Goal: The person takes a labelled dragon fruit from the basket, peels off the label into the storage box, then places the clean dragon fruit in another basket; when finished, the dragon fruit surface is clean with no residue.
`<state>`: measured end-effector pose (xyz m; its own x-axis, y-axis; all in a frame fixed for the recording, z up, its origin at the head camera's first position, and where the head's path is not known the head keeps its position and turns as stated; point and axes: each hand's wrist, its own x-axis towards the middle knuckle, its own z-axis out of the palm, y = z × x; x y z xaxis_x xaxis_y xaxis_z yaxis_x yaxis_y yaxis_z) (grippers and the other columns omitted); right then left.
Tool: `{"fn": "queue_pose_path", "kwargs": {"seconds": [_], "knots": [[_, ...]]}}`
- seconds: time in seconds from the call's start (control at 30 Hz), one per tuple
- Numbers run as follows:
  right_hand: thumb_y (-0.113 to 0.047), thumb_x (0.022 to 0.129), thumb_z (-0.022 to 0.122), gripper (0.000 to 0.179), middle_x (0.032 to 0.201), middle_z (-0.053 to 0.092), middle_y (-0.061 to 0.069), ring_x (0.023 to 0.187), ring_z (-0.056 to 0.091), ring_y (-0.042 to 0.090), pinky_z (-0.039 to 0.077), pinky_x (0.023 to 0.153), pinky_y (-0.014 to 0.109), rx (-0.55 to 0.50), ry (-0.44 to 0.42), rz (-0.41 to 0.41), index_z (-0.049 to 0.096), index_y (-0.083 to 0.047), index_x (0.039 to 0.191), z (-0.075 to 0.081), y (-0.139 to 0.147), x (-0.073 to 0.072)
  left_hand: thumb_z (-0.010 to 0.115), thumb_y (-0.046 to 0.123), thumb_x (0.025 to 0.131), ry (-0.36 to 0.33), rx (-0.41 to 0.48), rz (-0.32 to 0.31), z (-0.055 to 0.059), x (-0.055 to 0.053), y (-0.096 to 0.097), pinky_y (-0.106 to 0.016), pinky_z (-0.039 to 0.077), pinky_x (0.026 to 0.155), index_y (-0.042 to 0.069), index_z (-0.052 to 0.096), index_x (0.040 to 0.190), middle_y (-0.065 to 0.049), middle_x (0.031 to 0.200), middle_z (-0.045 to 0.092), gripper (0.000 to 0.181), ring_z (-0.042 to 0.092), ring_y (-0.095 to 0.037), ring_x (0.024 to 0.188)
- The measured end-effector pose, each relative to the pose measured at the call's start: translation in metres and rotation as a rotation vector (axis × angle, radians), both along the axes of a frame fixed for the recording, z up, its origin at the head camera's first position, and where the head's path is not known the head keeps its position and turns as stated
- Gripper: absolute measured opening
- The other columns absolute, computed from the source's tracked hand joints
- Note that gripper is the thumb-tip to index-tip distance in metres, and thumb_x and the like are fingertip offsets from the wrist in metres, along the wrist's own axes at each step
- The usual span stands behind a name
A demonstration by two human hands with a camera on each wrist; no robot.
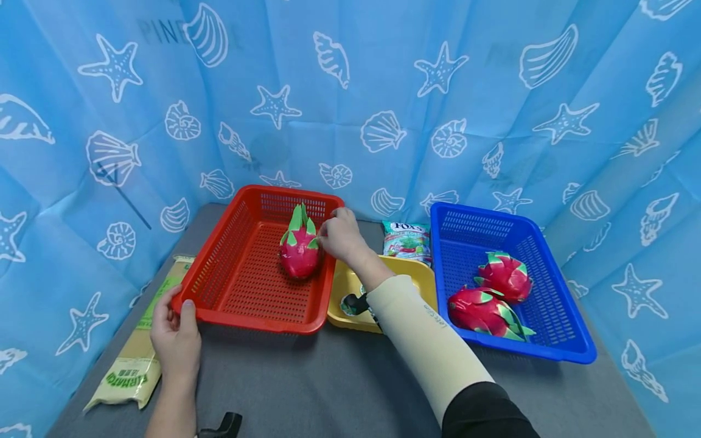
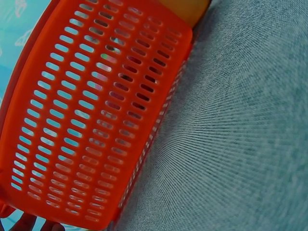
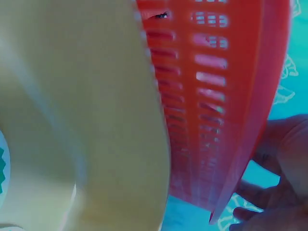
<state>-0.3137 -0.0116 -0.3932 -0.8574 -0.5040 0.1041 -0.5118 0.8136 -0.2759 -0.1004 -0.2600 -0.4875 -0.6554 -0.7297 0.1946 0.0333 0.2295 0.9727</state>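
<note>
A red plastic basket [image 1: 249,322] stands at centre left on the grey table, a pink dragon fruit [image 1: 298,252] with green leaf tips in its right half. At the basket's front left corner my left hand [image 1: 177,340] grips the rim, thumb on the near side; only a few fingertips [image 2: 26,222] show in the left wrist view. My right hand [image 1: 342,236] is over the basket's right rim, its fingers loosely bent beside the dragon fruit. The right wrist view shows those fingers [image 3: 260,195] beyond the rim; whether they touch the fruit is hidden.
Below my right forearm sits a yellow tray [image 1: 418,277] with small round pieces. Behind it lies a FOX'S candy bag [image 1: 408,240]. A blue basket [image 1: 569,328] on the right holds two dragon fruits [image 1: 484,313]. A long pale packet [image 1: 131,365] lies at the left.
</note>
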Motion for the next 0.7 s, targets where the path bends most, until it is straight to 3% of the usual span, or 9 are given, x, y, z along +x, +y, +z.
{"fn": "queue_pose_path", "kwargs": {"seconds": [0.17,0.3,0.5,0.7], "knots": [[-0.021,0.098,0.071,0.014,0.117,0.066,0.012,0.133,0.041,0.029,0.026,0.116,0.045,-0.055,-0.045,0.133,0.081,-0.012,0.098,0.000,-0.010,0.001,0.053,0.015,0.105,0.006,0.001,0.000,-0.001,0.000,0.000,-0.009,0.048,0.083,0.015,0.055,0.147,-0.006,0.141,0.058,0.042,0.058,-0.011,0.110],[-0.021,0.099,0.069,0.017,0.127,0.061,0.012,0.132,0.043,0.028,0.030,0.115,0.044,-0.056,-0.089,0.227,0.080,-0.012,0.110,-0.001,-0.015,0.002,0.053,0.014,0.104,0.028,0.009,-0.015,0.001,-0.001,0.002,-0.009,0.049,0.083,0.014,0.056,0.146,-0.006,0.139,0.058,0.041,0.059,-0.011,0.110],[-0.015,0.099,0.069,0.022,0.130,0.059,0.011,0.126,0.049,0.024,0.045,0.105,0.036,-0.107,-0.171,0.278,0.077,-0.011,0.119,-0.002,-0.013,-0.004,0.053,0.011,0.104,0.037,0.029,-0.029,0.005,-0.001,0.003,-0.009,0.049,0.084,0.013,0.056,0.145,-0.009,0.141,0.057,0.041,0.060,-0.015,0.112],[-0.004,0.098,0.065,0.036,0.136,0.059,0.010,0.128,0.053,0.024,0.045,0.107,0.037,-0.076,-0.191,0.309,0.066,-0.008,0.134,0.000,-0.016,-0.016,0.053,0.010,0.104,0.052,0.016,-0.024,0.004,-0.001,0.001,-0.010,0.049,0.084,0.013,0.057,0.145,-0.007,0.139,0.058,0.041,0.059,-0.014,0.111]]}}
